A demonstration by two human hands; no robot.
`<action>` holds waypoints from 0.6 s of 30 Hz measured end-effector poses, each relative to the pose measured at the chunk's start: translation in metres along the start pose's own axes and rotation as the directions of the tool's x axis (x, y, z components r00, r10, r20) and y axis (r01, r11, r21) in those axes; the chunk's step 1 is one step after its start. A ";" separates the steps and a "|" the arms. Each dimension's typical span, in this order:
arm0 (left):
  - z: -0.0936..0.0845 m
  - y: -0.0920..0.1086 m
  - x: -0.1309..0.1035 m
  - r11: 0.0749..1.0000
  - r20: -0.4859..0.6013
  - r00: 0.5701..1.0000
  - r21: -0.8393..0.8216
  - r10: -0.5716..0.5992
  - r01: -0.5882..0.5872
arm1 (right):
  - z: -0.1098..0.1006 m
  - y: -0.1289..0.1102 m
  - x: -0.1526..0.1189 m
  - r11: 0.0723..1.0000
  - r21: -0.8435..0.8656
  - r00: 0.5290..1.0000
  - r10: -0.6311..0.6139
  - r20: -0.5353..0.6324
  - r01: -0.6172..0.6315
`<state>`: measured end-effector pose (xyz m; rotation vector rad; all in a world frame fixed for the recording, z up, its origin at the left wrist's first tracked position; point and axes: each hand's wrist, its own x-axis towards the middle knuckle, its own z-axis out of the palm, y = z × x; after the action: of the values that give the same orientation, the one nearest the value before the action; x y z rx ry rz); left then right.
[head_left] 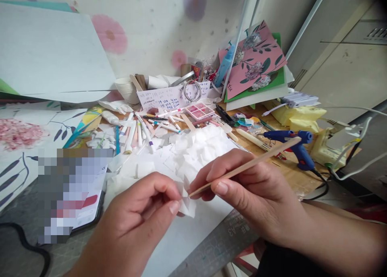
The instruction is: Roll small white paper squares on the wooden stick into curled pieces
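Note:
Between thumb and fingers, my left hand [142, 220] pinches a small piece of white paper [188, 204]. My right hand [254, 192] grips a thin flat wooden stick [256, 160], slanting up to the right, its lower tip at the white paper. The two hands are close together over a white sheet [169, 249]. Just behind them lies a heap of white paper pieces [202, 144]. Parts of the held paper are hidden by my fingers.
A phone [87, 204] with a blurred screen lies at left. Behind are scattered markers [146, 132] and a pink palette [199, 111]. A blue glue gun [302, 152] with a cord stands at right. A grey cutting mat [217, 244] lies below. Pink flower artwork [256, 63] leans at the back right.

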<state>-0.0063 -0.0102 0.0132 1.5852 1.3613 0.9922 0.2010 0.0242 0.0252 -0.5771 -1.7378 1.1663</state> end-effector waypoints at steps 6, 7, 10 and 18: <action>0.007 0.011 -0.003 0.974 -0.030 0.978 -0.096 -0.207 0.203 | 0.000 -0.001 -0.002 0.999 -0.047 0.999 -0.016 0.039 0.018; 0.008 0.013 -0.004 0.973 -0.052 0.974 -0.088 -0.219 0.214 | 0.000 0.000 -0.002 0.998 -0.055 0.999 -0.022 0.042 0.024; 0.010 0.018 -0.005 0.974 -0.067 0.972 -0.040 -0.224 0.222 | 0.000 0.000 -0.002 0.998 -0.065 0.998 -0.013 0.055 0.017; 0.008 0.020 -0.003 0.969 -0.032 0.969 0.006 -0.246 0.246 | 0.001 0.001 -0.002 0.998 -0.060 0.997 0.012 0.076 -0.008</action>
<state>0.0084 -0.0162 0.0286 1.3719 1.5433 0.8623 0.2008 0.0222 0.0235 -0.5847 -1.8419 1.1595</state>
